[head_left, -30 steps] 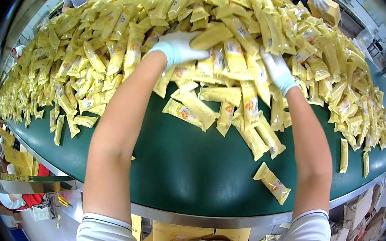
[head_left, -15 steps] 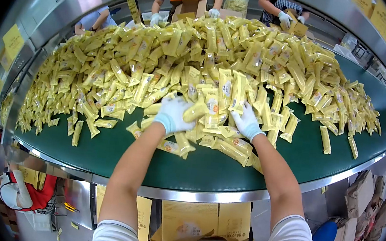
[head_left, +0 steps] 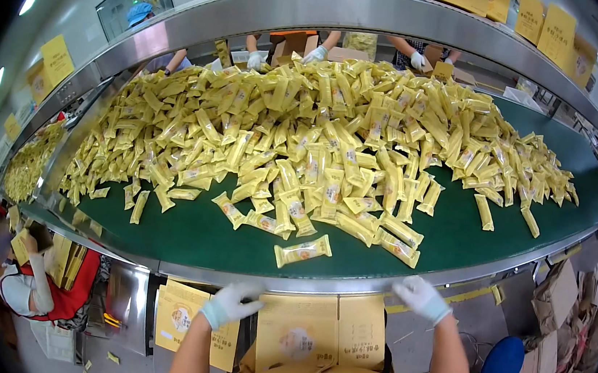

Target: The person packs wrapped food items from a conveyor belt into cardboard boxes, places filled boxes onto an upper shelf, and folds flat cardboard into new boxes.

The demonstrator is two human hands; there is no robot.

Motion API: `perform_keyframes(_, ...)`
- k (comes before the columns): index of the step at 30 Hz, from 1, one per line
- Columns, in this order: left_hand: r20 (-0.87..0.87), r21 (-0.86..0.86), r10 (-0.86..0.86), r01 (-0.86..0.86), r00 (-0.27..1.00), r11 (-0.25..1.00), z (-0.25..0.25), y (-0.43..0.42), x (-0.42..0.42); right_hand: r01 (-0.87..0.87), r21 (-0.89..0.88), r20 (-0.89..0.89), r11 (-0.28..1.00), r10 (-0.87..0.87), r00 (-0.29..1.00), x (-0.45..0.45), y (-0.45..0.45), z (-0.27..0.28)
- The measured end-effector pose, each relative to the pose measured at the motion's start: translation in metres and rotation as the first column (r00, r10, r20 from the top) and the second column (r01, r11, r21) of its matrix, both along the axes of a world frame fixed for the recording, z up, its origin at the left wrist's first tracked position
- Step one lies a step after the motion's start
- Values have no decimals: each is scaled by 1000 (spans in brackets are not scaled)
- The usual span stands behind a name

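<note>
My left hand (head_left: 234, 305), in a white glove, is over the yellow cardboard flaps just below the belt's near edge. Its fingers are apart and nothing is in them. My right hand (head_left: 421, 298), gloved too, hovers by the metal rim on the right, empty with fingers stretched out. Between them lies a yellow printed carton (head_left: 297, 332). Beyond the rim, a big heap of yellow wrapped snack packets (head_left: 276, 126) covers the green conveyor belt (head_left: 199, 238). One loose packet (head_left: 304, 251) rests nearest to me.
A steel rail (head_left: 347, 9) crosses above the heap. Opposite, gloved hands (head_left: 316, 53) of co-workers are at cardboard boxes. At the lower left works a person in a red apron (head_left: 77, 287). A blue stool (head_left: 502, 366) and brown cardboard (head_left: 555, 297) stand at right.
Both hands have left the packets and drawn back toward me, past the belt's near edge. Packets they touched now lie loose at the heap's front. The view has tilted up.
</note>
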State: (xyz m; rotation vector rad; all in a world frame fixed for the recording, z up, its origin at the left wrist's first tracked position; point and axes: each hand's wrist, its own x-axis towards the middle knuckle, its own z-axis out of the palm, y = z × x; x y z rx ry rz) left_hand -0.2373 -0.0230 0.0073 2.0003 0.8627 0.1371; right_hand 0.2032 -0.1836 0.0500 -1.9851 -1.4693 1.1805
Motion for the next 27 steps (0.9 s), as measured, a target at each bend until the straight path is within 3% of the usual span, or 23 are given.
perform_keyframes(1,-88,-82,193,-201,977,976,-15,-28,-11,173,-68,58,983,-169,984,2,-30,-67)
perform_keyframes(2,-235,-73,317,-342,919,937,-24,-48,-14,223,-110,236,969,-192,953,-15,-43,-67)
perform_keyframes(3,-408,44,388,-407,826,912,-34,-63,-12,293,-192,333,937,-219,917,-25,-56,-92)
perform_keyframes(5,-484,115,458,-464,746,878,-77,-83,-9,401,-113,319,909,-349,881,-46,-78,-152)
perform_keyframes(7,-402,66,600,-632,692,772,-132,-102,-2,488,-132,60,863,-485,872,-78,-73,-150)
perform_keyframes(8,-264,-94,624,-664,735,742,-138,-107,6,527,-152,-70,836,-541,838,-90,-73,-147)
perform_keyframes(12,-223,-72,728,-756,648,651,-120,-117,31,585,-166,-188,794,-608,771,-88,-72,-164)
perform_keyframes(15,-219,-145,704,-737,675,661,-114,-117,27,544,-191,-188,817,-575,796,-88,-81,-149)
perform_keyframes(16,-134,-172,739,-749,661,639,-108,-120,28,551,-177,-294,815,-578,761,-89,-84,-150)
perform_keyframes(18,-10,-253,795,-771,607,585,-150,-117,18,570,-145,-495,809,-558,666,-89,-86,-156)
perform_keyframes(20,79,-328,827,-769,557,549,-156,-120,16,612,-142,-650,778,-540,535,-88,-92,-156)
perform_keyframes(22,142,-390,841,-751,522,533,-116,-129,21,667,-167,-761,726,-525,382,-88,-97,-147)
perform_keyframes(24,390,-283,699,-644,600,711,-113,-136,7,762,-59,-744,645,-538,397,-92,-101,-126)
perform_keyframes(25,442,-503,734,-535,516,679,-90,-139,6,802,-5,-735,597,-546,401,-94,-103,-114)
perform_keyframes(26,454,-692,788,-393,416,606,-67,-143,6,800,129,-706,586,-512,489,-87,-107,-105)
perform_keyframes(27,530,-679,722,-287,445,675,-35,-148,6,801,230,-725,553,-451,520,-82,-107,-95)
